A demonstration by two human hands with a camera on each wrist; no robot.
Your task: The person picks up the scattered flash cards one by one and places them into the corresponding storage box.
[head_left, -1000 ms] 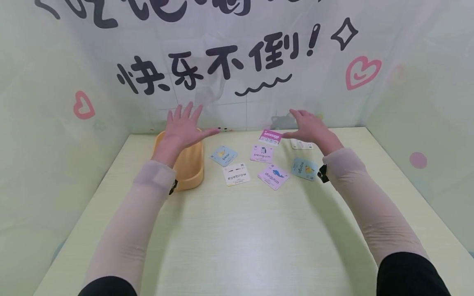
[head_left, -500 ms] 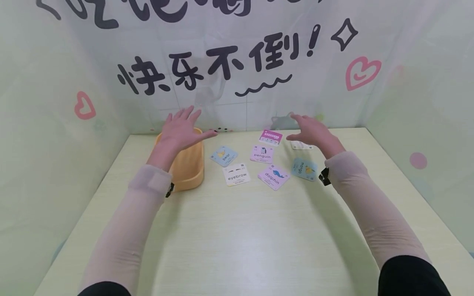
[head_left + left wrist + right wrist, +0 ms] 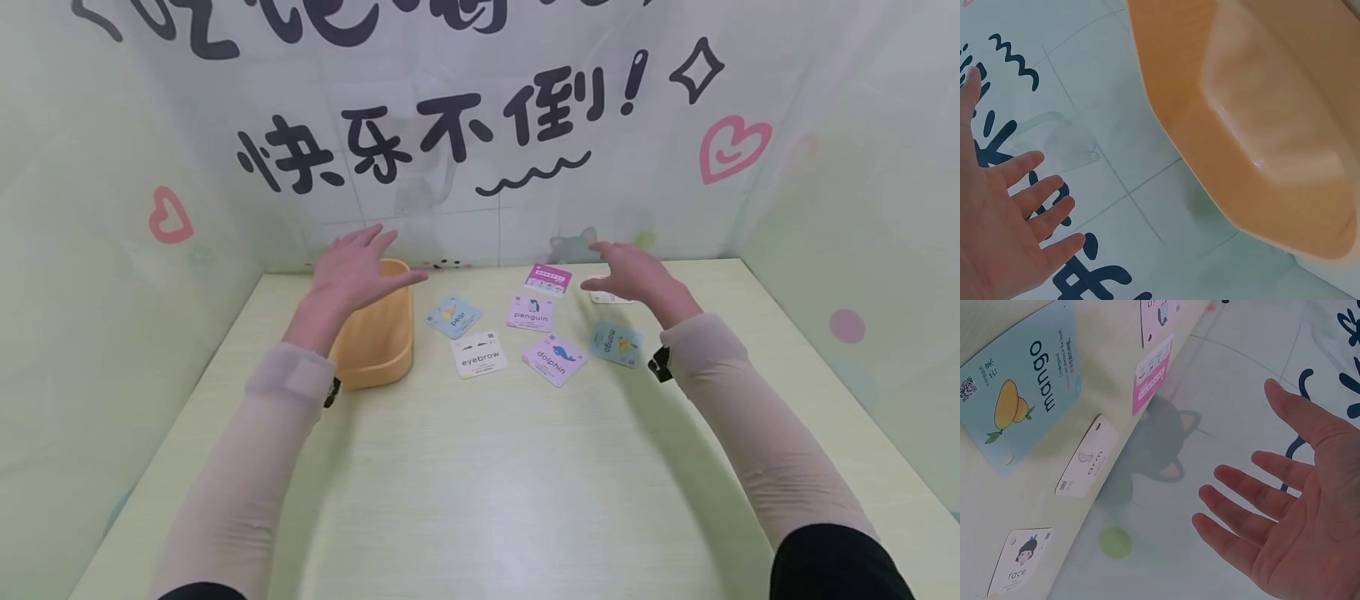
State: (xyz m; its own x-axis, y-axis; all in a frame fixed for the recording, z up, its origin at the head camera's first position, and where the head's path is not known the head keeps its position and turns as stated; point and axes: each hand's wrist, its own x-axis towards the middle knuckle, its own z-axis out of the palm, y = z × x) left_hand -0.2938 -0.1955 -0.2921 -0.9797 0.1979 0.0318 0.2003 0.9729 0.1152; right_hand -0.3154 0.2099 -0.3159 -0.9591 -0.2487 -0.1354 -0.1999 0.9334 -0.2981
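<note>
My left hand point(image 3: 348, 275) is held over the orange plastic bin point(image 3: 386, 333), its fingers spread and holding nothing. In the left wrist view the bin point(image 3: 1210, 156) lies to the right of that hand point(image 3: 1010, 225). My right hand point(image 3: 633, 275) hovers above the back right cards, fingers extended, and partly hides the arm card point(image 3: 609, 297). The right wrist view shows this hand point(image 3: 1291, 506) apart from the mango card point(image 3: 1022, 387), the arm card point(image 3: 1088, 459) and the face card point(image 3: 1020, 562).
On the pale table point(image 3: 480, 467) lie several flat cards: pear point(image 3: 453, 317), eyebrow point(image 3: 478, 354), penguin point(image 3: 530, 312), dolphin point(image 3: 555, 358) and a magenta card point(image 3: 548, 279). A printed curtain point(image 3: 465, 192) hangs behind the table's back edge.
My left hand has shifted left and slightly lower, showing more of the bin. The right hand has lowered a little and drifted right. Cards and bin stay put.
</note>
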